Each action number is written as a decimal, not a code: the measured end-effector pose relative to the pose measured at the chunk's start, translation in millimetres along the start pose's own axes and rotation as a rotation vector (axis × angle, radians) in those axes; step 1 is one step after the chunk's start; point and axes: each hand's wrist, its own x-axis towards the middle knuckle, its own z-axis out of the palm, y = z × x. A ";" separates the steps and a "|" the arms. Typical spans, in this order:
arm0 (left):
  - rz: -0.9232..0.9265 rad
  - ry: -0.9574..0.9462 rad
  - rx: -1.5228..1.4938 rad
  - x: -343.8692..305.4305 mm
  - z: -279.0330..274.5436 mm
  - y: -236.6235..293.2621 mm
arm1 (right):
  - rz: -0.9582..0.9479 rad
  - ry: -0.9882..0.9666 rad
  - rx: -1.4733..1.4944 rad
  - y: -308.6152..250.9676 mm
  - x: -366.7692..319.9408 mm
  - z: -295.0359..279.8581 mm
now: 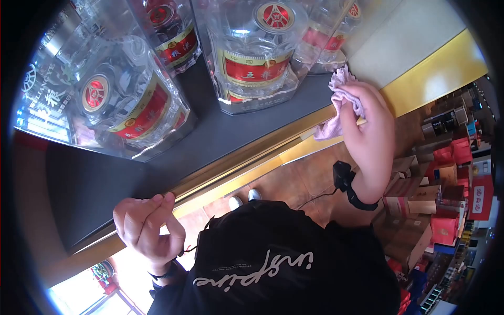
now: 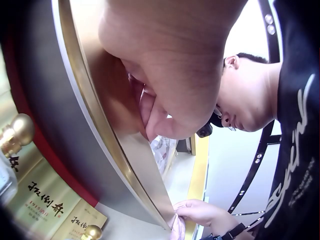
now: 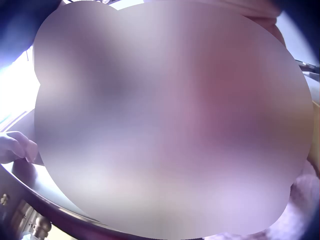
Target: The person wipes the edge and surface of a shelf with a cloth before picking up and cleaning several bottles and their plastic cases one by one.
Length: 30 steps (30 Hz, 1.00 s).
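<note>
My right hand (image 1: pixel 370 123) grips a crumpled pink cloth (image 1: pixel 329 129) at the right end of the dark shelf (image 1: pixel 210 128). Part of the cloth sticks up past the fingers, and the rest hangs over the gold edge trim (image 1: pixel 252 164). In the left wrist view the same cloth (image 2: pixel 177 229) shows below the right hand. At the shelf's near left edge is my left hand (image 1: pixel 148 228), fingers loosely bent, fingertips right at the trim, with nothing seen in it. Most of the right wrist view is blurred out.
Large clear liquor bottles with red and gold labels, such as the middle one (image 1: pixel 257 68) and left one (image 1: pixel 139 113), stand in transparent cases on the shelf. Cardboard boxes (image 1: pixel 404 236) and red bags (image 1: pixel 445 228) are piled on the floor at right. A potted plant (image 1: pixel 102 271) is lower left.
</note>
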 end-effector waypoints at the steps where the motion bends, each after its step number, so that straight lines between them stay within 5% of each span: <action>1: -0.002 0.015 -0.006 2.6 0.6 1.9 | -0.008 -0.017 -0.003 -3.1 -1.4 -0.8; 30: 0.007 0.064 0.014 11.5 0.6 7.6 | -0.137 -0.155 0.087 -39.3 4.3 21.0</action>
